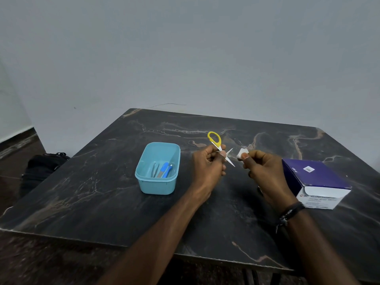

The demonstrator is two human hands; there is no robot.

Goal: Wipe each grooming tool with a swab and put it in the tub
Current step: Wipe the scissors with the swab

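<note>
My left hand (208, 163) grips small scissors (214, 140) with yellow handles; one yellow loop sticks up above my fingers and the two blades spread apart to the right. My right hand (265, 171) pinches a folded white swab (241, 153) between thumb and fingers, just right of the blade tips and apart from them. To the left stands a light blue tub (147, 185) on the dark marble table (92, 182). Inside it lie metal tweezers (154, 169) and blue-handled tools (165, 169).
A purple and white box of alcohol swabs (316, 182) lies at the right of the table, close to my right wrist. A black bag (39, 171) sits on the floor beyond the table's left edge. A grey wall rises behind.
</note>
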